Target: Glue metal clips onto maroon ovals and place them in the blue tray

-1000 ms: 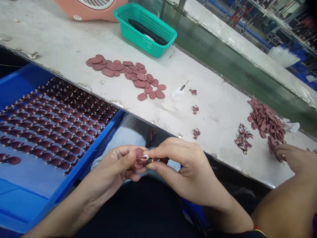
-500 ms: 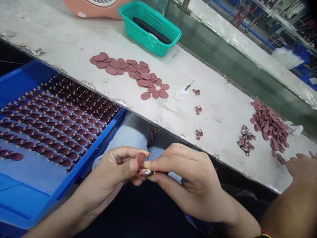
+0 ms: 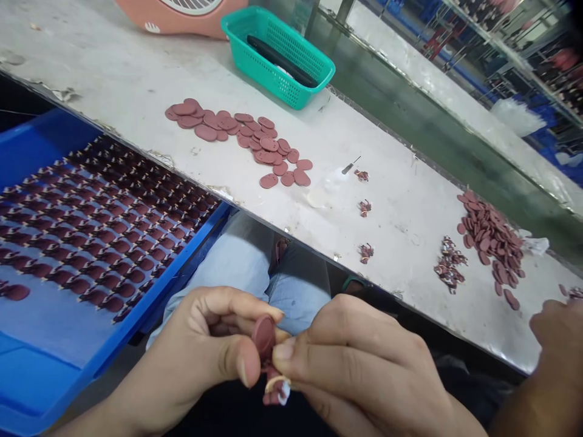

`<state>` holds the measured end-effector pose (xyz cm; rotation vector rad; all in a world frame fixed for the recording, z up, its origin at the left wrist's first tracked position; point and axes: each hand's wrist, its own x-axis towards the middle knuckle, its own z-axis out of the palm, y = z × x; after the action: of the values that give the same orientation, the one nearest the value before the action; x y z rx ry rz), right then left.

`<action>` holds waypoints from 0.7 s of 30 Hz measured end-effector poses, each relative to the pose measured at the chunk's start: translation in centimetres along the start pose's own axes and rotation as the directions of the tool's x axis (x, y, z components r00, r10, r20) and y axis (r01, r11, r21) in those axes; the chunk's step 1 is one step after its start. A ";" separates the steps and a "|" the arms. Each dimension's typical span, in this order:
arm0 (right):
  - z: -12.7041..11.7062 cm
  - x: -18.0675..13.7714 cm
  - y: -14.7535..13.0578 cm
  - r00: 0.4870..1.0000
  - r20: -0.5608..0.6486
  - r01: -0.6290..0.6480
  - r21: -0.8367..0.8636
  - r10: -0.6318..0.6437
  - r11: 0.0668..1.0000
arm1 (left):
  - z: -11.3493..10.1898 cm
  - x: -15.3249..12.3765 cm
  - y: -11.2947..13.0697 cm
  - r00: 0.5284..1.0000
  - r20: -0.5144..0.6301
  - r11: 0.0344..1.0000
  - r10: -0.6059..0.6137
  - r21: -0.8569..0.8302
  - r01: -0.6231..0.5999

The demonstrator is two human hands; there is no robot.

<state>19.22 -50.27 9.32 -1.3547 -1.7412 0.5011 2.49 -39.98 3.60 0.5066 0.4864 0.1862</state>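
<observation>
In front of my lap, my left hand [image 3: 204, 346] pinches a reddish-brown oval disc [image 3: 263, 335] between thumb and fingers. My right hand [image 3: 364, 364] grips a small brown figure piece [image 3: 276, 388] with white and pale orange bits, right below the disc. Disc and figure piece touch; my right fingertips cover their joint, so I cannot tell whether they are fixed together. On the table lie three similar pieces in a row, the nearest a small brown piece [image 3: 365, 252], beside a clear bottle with a needle tip [image 3: 350, 166].
Left of my lap, a blue tray [image 3: 59, 388] holds rows of assembled brown pieces. Loose oval discs [image 3: 268, 145] are scattered on the table [image 3: 401, 212]. Beyond stands a green basket [image 3: 282, 91]. At right are a disc heap [image 3: 492, 230], a figure-piece pile [image 3: 450, 267] and another person's hand [image 3: 555, 328].
Both my hands have moved lower and closer to me. The disc is turned more on edge, and the figure piece now shows further below it. The other person's hand has shifted slightly.
</observation>
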 end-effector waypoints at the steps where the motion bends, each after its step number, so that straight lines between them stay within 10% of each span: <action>1: 0.0 -0.1 0.1 1.000 0.003 -0.015 0.003 0.015 1.000 | -0.1 0.2 -0.1 1.000 -0.006 1.000 0.009 0.010 -0.009; 21: 0.8 0.2 1.9 0.999 -0.031 -0.024 0.030 0.025 0.999 | -0.1 1.1 -0.6 0.983 -0.173 0.996 0.066 0.078 -0.053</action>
<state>19.72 -49.30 7.53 -1.3572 -1.6874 0.5146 3.43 -40.13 2.78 0.5792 0.6519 0.2729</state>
